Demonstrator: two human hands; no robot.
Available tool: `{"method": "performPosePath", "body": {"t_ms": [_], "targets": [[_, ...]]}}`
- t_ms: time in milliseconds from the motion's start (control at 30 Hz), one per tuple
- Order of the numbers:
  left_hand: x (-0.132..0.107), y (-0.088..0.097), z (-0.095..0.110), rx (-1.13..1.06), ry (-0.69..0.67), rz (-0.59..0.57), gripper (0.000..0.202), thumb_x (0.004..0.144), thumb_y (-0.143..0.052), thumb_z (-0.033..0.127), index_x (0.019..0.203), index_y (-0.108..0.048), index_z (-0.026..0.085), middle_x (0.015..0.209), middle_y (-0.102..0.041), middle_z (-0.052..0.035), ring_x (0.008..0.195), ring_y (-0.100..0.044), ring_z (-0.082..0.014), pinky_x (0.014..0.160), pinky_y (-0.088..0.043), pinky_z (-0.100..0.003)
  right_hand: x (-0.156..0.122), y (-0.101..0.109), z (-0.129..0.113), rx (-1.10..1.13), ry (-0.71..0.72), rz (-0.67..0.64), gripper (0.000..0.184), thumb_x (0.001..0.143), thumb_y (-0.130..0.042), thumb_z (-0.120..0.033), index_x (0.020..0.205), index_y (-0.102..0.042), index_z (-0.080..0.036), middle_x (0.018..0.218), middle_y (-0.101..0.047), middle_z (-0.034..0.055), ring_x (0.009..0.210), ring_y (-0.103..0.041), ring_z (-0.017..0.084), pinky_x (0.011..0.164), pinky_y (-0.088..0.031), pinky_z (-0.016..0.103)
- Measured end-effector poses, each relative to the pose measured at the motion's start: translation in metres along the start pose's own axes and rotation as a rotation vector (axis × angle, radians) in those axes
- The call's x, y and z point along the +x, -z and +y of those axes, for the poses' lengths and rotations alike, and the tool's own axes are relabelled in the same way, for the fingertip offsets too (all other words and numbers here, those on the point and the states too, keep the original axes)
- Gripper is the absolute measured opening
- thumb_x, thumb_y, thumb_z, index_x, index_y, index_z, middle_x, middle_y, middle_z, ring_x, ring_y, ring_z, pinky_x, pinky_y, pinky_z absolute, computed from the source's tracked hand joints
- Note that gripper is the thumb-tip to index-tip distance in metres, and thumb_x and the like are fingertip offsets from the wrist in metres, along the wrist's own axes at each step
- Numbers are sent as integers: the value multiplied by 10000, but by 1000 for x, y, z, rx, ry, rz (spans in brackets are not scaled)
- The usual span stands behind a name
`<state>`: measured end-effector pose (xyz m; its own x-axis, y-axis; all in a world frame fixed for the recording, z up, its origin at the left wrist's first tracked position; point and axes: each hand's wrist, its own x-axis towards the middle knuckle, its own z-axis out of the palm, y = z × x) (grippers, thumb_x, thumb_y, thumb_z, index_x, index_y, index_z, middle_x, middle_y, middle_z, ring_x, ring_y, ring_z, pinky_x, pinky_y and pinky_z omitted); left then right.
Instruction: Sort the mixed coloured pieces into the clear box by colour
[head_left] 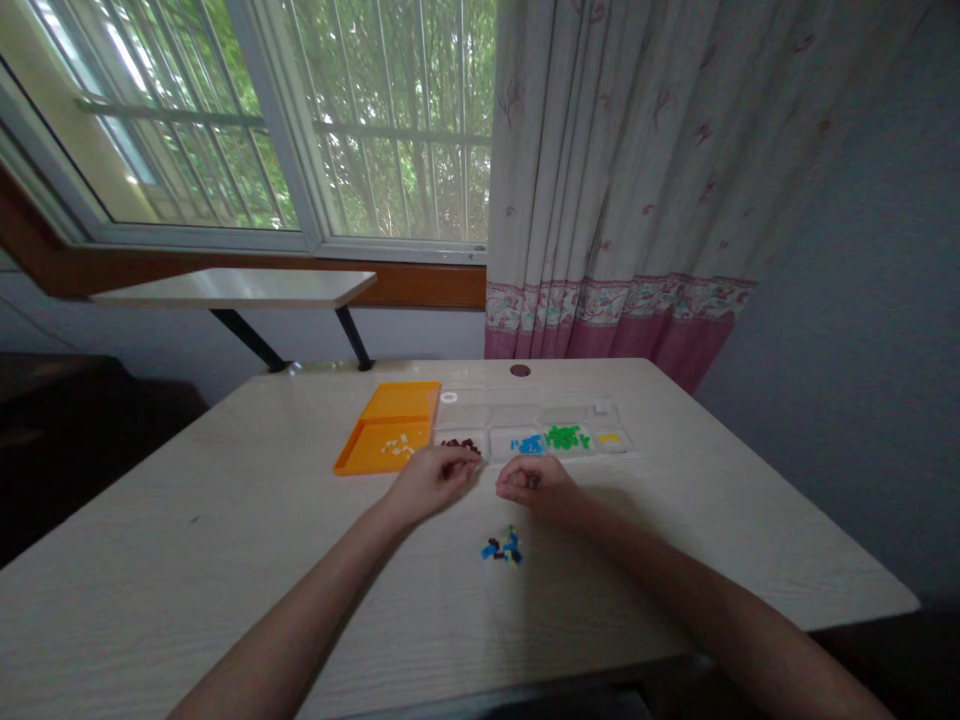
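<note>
My left hand [435,482] is closed, thumb and fingertips pinched together just in front of the dark brown pieces [461,444]; whatever sits in the pinch is too small to make out. My right hand [541,482] has its fingers curled in, close below the blue pieces [529,444], and its contents are hidden. Both hands hover or rest near the front edge of a clear compartment box [517,410]; contact cannot be told. Nearer to me, between my forearms, lies a small pile of mixed blue, brown and green pieces [504,547] on the table.
Left of the clear box is an orange tray [397,400] holding white pieces [397,445]. Green pieces [568,437] and yellow pieces [609,438] fill compartments on the right. A raised shelf [240,288] stands on the white table [300,440] at back left, by the window and curtain [585,200].
</note>
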<state>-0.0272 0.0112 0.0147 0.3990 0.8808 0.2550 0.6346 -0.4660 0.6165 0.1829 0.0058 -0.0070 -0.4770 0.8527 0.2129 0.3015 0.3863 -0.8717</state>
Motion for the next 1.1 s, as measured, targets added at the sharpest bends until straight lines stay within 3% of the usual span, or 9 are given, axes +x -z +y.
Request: {"method": "performPosePath", "body": {"t_ms": [100, 167, 333, 433, 600, 933, 1100], "targets": [[-3, -10, 13, -280, -7, -207, 322, 766, -513, 353, 916, -665, 112, 479, -463, 37, 428, -336, -52, 421, -242, -161, 1, -1, 0, 65, 22, 57, 286, 702, -614, -431, 762, -648, -153, 486, -382, -63, 435, -311, 50, 402, -231, 169], [-4, -16, 18, -447, 42, -260, 376, 758, -525, 414, 894, -662, 92, 452, -419, 50, 400, -295, -39, 398, -213, -159, 1, -1, 0, 66, 46, 76, 289, 690, -625, -435, 752, -656, -154, 490, -384, -59, 434, -310, 49, 401, -229, 172], [-1, -23, 16, -711, 167, -229, 435, 642, -635, 488, 783, -651, 77, 423, -447, 46, 371, -336, -39, 377, -211, -161, 1, 0, -4, -26, 113, 113, 298, 710, -608, -446, 762, -675, -160, 473, -430, -48, 418, -321, 51, 394, -241, 172], [1, -23, 12, -776, 204, -180, 422, 628, -644, 493, 721, -640, 81, 384, -430, 55, 344, -314, -33, 369, -184, -165, 0, 1, -5, -171, 230, 161, 267, 760, -567, -402, 784, -679, -161, 498, -506, -26, 420, -360, 54, 415, -280, 171], [1, -22, 13, -724, 193, -186, 393, 664, -623, 471, 714, -640, 82, 385, -430, 55, 348, -308, -34, 369, -179, -166, 0, 4, -2, -380, 404, 223, 197, 782, -541, -315, 771, -673, -169, 491, -542, -21, 417, -406, 57, 445, -322, 166], [-1, -27, 8, -585, 128, -173, 371, 738, -555, 449, 768, -647, 91, 432, -430, 51, 392, -331, -47, 391, -220, -166, -2, 7, -4, -734, 588, 279, 183, 803, -489, -266, 757, -655, -203, 496, -574, -30, 467, -496, 71, 539, -348, 193], [-2, -25, 12, -393, 53, -29, 316, 758, -538, 397, 784, -655, 105, 466, -446, 41, 431, -348, -57, 411, -248, -165, -2, 9, -5, -774, 576, 316, 197, 822, -472, -262, 785, -653, -197, 569, -633, -15, 485, -529, 75, 550, -356, 202]]}}
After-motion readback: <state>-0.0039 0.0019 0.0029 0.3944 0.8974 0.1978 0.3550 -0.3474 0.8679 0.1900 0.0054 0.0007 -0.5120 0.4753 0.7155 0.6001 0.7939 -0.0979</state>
